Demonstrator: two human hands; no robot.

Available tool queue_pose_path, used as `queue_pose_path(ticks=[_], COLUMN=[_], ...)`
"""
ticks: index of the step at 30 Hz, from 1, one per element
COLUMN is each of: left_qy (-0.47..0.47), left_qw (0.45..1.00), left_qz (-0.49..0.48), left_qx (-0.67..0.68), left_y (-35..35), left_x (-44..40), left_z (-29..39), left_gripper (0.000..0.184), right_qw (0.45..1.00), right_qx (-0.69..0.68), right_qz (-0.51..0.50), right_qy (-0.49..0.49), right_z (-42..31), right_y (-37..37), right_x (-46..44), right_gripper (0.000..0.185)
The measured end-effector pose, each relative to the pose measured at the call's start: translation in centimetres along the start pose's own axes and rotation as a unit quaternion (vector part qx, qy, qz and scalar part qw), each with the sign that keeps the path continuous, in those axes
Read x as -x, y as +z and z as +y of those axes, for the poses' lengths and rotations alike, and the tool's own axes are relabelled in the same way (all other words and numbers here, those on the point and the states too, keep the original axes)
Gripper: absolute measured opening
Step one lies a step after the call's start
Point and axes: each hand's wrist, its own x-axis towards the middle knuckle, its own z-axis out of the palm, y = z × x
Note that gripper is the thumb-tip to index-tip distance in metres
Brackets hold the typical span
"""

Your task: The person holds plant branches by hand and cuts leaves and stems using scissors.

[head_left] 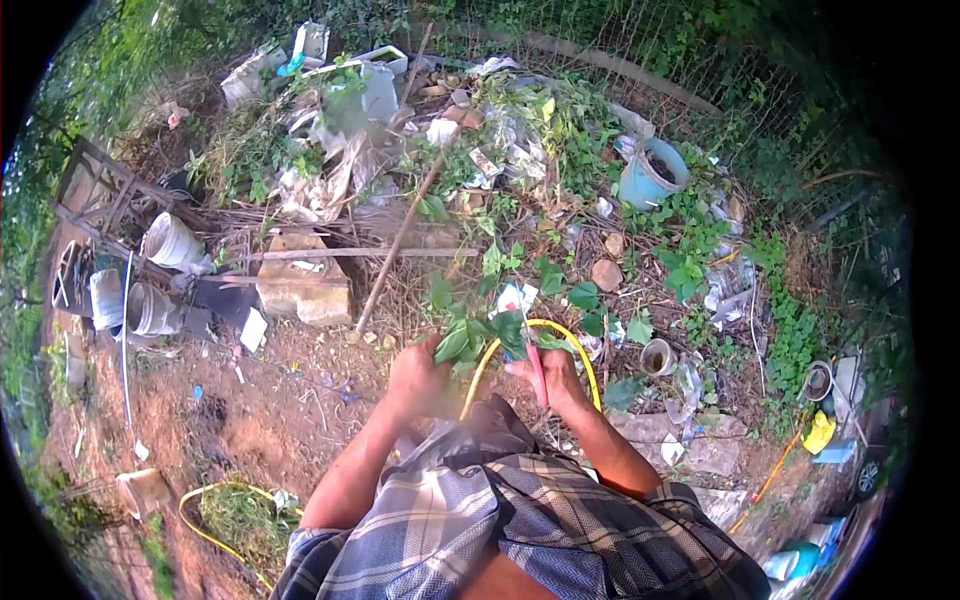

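Green leafy stems (462, 338) show at the fingertips of my left hand (418, 378), which is closed around them in front of my body. To its right, my right hand (556, 380) is wrapped round scissors with pinkish-red handles (538, 372). The scissors point up and away, their blades partly lost among the leaves. Broad green leaves (510, 328) hang between the two hands. A yellow hose (592, 372) arches behind and around the right hand.
Beyond the hands rises a heap of rubbish, with a long stick (408, 225), a stone block (303, 280) and a light blue bucket (652, 175). White buckets (172, 243) lie at the left. A small pot (658, 357) stands right of the hands.
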Motion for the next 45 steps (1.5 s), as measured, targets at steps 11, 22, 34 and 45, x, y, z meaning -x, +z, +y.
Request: queue_pose_path(ticks=[11, 22, 34, 45], left_qy=[0.048, -0.023, -0.226, -0.208], left_qw=[0.984, 0.950, 0.820, 0.823], left_qz=[-0.086, -0.087, -0.134, -0.140], left_qx=[0.151, 0.298, 0.509, 0.509], left_y=[6.4, 6.2, 4.8, 3.5], left_x=[-2.2, -2.9, -3.2, -4.5], left_z=[-2.1, 0.1, -0.9, -0.2], left_gripper=[0.033, 0.024, 0.025, 0.028], right_qw=[0.978, 0.969, 0.946, 0.955], right_qx=[0.104, 0.113, 0.169, 0.222], right_qz=[-0.155, -0.217, -0.262, -0.187], right_qy=[0.090, -0.030, -0.090, -0.065], right_z=[4.5, 4.4, 1.2, 0.4], right_y=[-3.6, -3.2, -3.6, -3.0], right_x=[2.6, -0.2, -0.5, -0.9], right_gripper=[0.055, 0.052, 0.050, 0.050])
